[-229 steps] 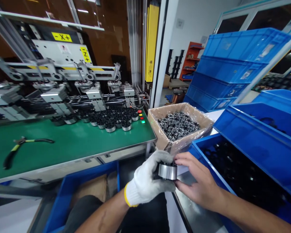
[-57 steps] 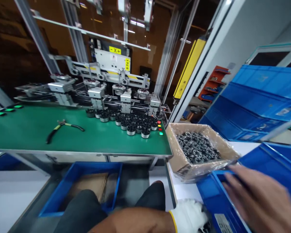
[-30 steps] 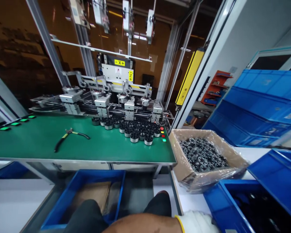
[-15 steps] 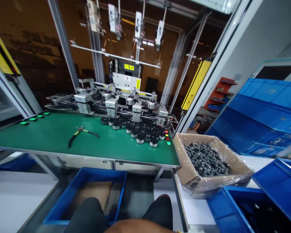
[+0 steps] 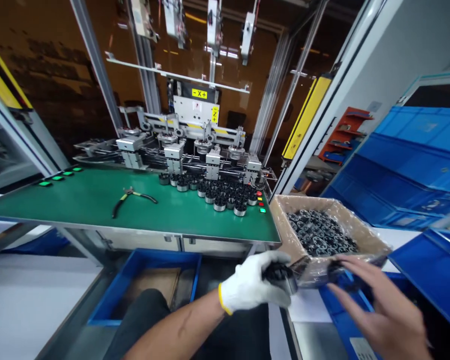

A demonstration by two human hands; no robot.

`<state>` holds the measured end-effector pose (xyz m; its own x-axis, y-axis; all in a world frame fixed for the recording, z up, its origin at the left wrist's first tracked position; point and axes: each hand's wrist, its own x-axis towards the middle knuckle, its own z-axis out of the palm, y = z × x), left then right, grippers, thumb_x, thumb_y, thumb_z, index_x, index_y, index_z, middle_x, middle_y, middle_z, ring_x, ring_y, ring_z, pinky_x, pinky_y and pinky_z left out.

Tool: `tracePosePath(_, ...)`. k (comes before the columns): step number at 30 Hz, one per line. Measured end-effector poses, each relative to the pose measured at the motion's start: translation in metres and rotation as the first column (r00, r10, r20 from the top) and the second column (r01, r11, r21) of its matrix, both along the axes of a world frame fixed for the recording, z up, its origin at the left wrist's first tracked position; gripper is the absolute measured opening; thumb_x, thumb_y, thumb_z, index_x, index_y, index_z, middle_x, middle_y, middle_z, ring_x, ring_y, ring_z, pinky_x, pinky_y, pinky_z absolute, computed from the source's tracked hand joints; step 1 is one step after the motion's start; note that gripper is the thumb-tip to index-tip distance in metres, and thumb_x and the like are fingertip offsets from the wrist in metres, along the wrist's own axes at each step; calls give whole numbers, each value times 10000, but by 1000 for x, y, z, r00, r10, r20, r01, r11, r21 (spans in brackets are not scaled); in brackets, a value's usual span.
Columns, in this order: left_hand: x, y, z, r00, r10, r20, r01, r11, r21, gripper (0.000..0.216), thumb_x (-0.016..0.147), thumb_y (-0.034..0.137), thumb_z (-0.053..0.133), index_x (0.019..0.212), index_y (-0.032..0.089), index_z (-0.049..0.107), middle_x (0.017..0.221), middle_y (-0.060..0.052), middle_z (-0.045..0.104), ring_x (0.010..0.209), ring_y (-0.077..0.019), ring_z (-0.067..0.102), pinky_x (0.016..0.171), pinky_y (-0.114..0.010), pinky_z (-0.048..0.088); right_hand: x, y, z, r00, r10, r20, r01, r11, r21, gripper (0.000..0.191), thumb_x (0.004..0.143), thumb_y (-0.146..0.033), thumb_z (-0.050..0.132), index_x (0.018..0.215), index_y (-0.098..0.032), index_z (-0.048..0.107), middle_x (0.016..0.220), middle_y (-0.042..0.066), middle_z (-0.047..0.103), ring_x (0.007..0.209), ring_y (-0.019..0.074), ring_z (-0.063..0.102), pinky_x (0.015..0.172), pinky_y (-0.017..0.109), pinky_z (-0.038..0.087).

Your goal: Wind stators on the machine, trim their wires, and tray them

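My left hand point(image 5: 253, 282), in a white glove with a yellow cuff, is closed around a round black-and-silver motor stator point(image 5: 279, 274). It is in front of the table's right corner, beside the cardboard box. My bare right hand point(image 5: 382, 305) is farther right, smeared by motion. Between its thumb and fingers is a small black plastic part point(image 5: 336, 272), too blurred to make out its shape. Similar black-and-silver parts point(image 5: 220, 202) stand grouped on the green table point(image 5: 187, 220). Pliers point(image 5: 129, 195) with black and yellow-green handles lie open to their left.
The cardboard box point(image 5: 285, 235) lined with clear plastic holds many black-and-grey rings. A blue bin point(image 5: 345, 320) sits below my right hand, with stacked blue crates point(image 5: 408, 165) behind. A machine with metal fixtures point(image 5: 173, 155) spans the table's back. Another blue bin point(image 5: 97, 305) is under the table.
Both hands have come into clear view at lower right, my left with the stator and my right with a small black part. The view has tilted slightly down.
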<state>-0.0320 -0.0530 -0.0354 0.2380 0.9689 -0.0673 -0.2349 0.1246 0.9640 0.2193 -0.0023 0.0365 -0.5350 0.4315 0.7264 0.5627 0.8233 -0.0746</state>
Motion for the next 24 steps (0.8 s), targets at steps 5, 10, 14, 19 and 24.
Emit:
tracePosePath(5,37,-12,-31,780,-24,626,166,971,-169,891,665,670,853,1406,256,582,1084,-64,663,725,-92,593,691,-241,477,-26,-38,-20,976,217,-33,-219,968,-125,441,959,-167,668,1391,-147,581,1279,173,702,1195,298,695,977,442,623)
tracePosePath(10,64,-16,-22,743,-115,660,144,989,10,937,584,481,965,1414,268,586,1402,-116,622,1239,-290,611,1011,-383,511,-23,-49,-18,969,229,-90,-243,949,-200,517,953,-128,630,1458,-149,521,1328,188,679,1251,314,663,1007,502,607)
tracePosePath(14,52,-10,1,872,-89,481,96,995,9,906,560,278,973,1379,253,586,1314,-67,694,1243,-280,624,1091,-410,473,-22,-46,-16,972,227,-65,-236,954,-185,652,885,-14,630,1509,-90,456,1271,195,697,1234,292,667,1020,456,600)
tracePosePath(19,35,-15,14,976,-50,210,67,995,-74,884,580,249,939,1382,238,568,1206,-24,723,1032,-203,674,951,-331,536,-21,-47,-19,982,187,32,-184,980,-72,521,872,-6,638,1386,-71,588,1198,192,686,1171,294,672,965,432,625)
tracePosePath(24,38,-17,14,993,-38,109,61,974,-216,1045,459,211,966,1410,235,532,1077,4,727,881,-161,651,832,-277,539,-20,-50,-23,991,129,22,-127,988,-82,476,902,-60,648,1374,-101,596,1111,168,660,1051,269,681,860,409,654)
